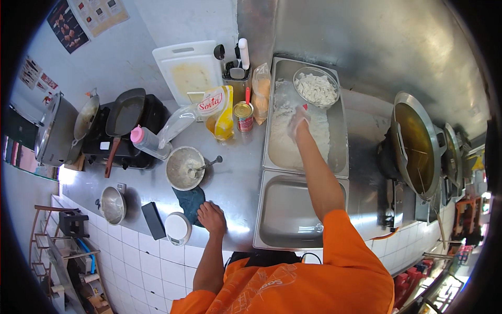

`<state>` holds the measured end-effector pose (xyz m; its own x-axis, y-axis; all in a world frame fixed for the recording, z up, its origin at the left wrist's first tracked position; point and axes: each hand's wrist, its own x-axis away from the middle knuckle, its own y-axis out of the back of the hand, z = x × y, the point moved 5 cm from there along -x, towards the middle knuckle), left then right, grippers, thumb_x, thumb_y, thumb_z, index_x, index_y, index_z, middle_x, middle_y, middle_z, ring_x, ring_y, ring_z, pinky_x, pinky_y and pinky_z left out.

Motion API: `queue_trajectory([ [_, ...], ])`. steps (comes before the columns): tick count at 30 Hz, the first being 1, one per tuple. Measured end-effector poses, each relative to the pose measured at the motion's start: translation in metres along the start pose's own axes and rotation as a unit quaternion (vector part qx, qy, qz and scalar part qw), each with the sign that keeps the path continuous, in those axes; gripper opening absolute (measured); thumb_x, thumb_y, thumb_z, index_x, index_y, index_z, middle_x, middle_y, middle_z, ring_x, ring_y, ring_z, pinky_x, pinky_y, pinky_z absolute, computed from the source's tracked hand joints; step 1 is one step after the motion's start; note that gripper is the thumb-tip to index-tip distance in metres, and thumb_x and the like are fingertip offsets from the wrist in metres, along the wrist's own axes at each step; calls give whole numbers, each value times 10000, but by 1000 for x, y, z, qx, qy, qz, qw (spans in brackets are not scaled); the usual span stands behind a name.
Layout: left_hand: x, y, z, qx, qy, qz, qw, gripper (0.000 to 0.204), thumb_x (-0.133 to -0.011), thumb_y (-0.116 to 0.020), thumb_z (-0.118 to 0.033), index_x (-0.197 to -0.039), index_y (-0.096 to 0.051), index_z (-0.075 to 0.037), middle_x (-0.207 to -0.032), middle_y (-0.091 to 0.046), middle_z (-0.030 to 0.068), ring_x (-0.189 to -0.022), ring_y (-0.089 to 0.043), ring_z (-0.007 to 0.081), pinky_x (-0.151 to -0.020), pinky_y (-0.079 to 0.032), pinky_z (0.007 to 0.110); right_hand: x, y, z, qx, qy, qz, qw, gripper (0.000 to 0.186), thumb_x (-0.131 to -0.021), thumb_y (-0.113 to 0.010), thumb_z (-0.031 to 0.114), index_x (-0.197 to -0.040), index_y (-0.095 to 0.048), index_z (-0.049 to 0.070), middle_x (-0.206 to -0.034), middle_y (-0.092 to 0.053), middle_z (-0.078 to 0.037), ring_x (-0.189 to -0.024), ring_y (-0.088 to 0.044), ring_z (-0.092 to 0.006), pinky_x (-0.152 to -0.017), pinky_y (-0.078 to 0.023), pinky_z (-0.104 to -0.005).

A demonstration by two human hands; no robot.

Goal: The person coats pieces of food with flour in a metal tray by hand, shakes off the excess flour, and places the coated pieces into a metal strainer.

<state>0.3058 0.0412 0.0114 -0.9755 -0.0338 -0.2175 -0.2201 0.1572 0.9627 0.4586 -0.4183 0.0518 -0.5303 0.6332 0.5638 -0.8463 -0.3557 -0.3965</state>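
Observation:
My right arm reaches over the far steel tray [339,157], which has white flour [314,137] spread in it. My right hand [299,123], whitish as if gloved or floury, closes at the red handle [305,107] of a round wire strainer [301,99]. Flour-coated pale pieces [316,88] fill this strainer, at the tray's far right corner. My left hand [211,216] rests at the counter's front edge, fingers loosely bent and apart, touching a dark cloth [190,201]. Beyond the cloth stands a steel bowl [171,170] of pale batter with a spoon [213,161] in it.
An empty steel tray [287,209] lies nearer me. At right is a wide pan of oil [418,141]. On the left stand a kitchen scale [178,228], a black slab [152,220], a small bowl [112,205], a bottle [150,142] and a stove [133,153]. A can [244,120] and yellow pouch [226,118] stand behind.

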Motion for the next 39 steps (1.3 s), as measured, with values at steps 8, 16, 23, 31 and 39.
queue_trajectory([
  [8,-11,5,-3,95,-40,23,994,158,-967,-517,-188,-878,-571,-69,-889,-603,134,-875,-560,370,-739,-439,510,126,94,57,179,31,24,983,236,-935,-615,336,-766,-494,223,-548,-324,68,-432,-315,-94,-408,-227,-290],
  [16,-8,49,16,403,0,178,897,442,-1059,-427,-317,-799,-593,0,-593,-552,149,-543,-590,251,-539,-426,427,171,110,41,175,32,75,981,268,-917,-630,335,-754,-475,190,-594,-367,66,-471,-322,-77,-426,-241,-316],
  [23,64,86,111,527,122,223,811,367,-1089,-366,-272,-1110,-629,-17,-762,-647,64,-531,-557,94,-492,-449,238,202,93,46,158,65,96,981,256,-911,-633,339,-764,-483,192,-528,-340,59,-416,-323,-102,-389,-229,-304],
  [31,188,27,288,298,231,161,912,673,-1060,-377,-456,-653,-665,-4,-465,-500,85,-474,-501,192,-499,-413,388,193,124,35,203,63,30,977,210,-904,-672,356,-898,-611,155,-489,-350,57,-376,-374,-94,-337,-272,-296],
  [39,381,-1,389,50,495,359,790,846,-975,-309,-680,-815,-718,43,-786,-700,199,-754,-674,347,-712,-502,450,204,127,29,238,37,29,970,252,-910,-679,375,-1003,-622,148,-532,-359,61,-394,-360,-85,-348,-268,-283],
])
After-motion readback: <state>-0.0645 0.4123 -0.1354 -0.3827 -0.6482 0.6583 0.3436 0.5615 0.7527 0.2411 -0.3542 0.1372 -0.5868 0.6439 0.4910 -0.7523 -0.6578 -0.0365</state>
